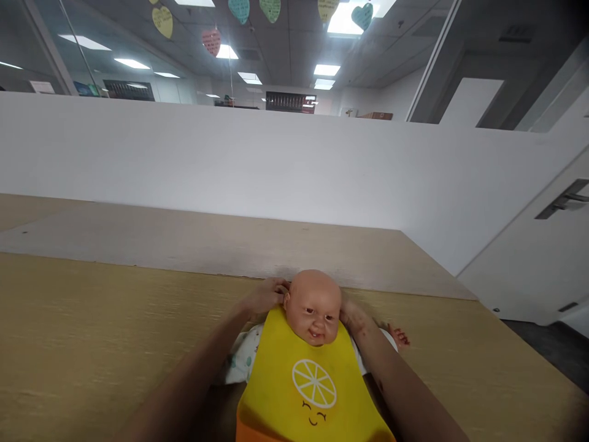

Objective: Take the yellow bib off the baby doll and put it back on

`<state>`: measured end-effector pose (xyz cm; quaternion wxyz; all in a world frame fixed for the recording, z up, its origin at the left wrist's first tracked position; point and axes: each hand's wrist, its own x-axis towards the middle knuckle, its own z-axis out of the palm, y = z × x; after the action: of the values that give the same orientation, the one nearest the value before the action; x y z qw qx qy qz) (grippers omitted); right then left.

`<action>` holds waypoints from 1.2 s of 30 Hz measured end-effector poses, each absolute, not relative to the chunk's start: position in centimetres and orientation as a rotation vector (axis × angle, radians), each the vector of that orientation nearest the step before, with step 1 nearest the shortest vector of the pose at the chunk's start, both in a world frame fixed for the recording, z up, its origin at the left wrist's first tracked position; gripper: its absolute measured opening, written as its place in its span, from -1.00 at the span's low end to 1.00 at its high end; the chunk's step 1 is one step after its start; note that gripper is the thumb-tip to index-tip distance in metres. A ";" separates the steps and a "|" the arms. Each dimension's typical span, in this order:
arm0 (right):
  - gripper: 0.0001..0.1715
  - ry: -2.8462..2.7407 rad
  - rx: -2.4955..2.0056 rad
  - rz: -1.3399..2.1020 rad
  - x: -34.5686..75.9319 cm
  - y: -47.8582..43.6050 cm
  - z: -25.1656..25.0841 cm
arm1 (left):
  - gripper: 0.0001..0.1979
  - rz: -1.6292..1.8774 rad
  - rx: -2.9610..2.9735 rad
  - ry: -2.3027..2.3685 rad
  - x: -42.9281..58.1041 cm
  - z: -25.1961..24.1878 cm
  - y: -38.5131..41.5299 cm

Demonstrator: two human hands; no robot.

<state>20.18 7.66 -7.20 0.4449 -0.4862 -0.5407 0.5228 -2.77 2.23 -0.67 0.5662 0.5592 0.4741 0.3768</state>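
Paper hearts (pixel 211 42) overhead carry writing too small to read. On a wooden table (pixel 92 319) lies a baby doll (pixel 313 307), face up, wearing a yellow bib (pixel 294 393) printed with a wordless lemon slice and smile. The left hand (pixel 264 296) rests behind the doll's ear, fingers together; the right hand (pixel 353 317) sits beside its neck, fingers hidden, so their state cannot be told.

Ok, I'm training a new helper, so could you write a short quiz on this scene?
1. True or false: the bib on the baby doll is blue.
2. Multiple choice: what is printed on the bib? A) a citrus slice B) a car C) a star
3. Fill in the blank: the left hand and right hand are at either side of the doll's ____.

Key: 1. False 2. A 3. head
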 end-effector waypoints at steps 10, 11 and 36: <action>-0.44 -1.084 -1.067 1.798 18.2 8.5 -6.4 | -0.68 0.735 1.507 1.157 -3.7 -2.7 3.0; -0.41 -1.093 -1.088 1.779 18.1 8.5 -6.4 | -0.69 0.727 1.520 1.162 -3.7 -3.0 3.1; -0.25 -1.710 -1.389 1.117 18.9 8.6 -5.8 | -0.83 0.453 1.804 1.530 -6.4 -2.4 4.0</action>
<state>18.89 8.60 -5.78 0.3296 -0.5308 -0.6537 0.4270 -6.43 3.98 -2.45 0.3585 0.6992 0.5931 0.1755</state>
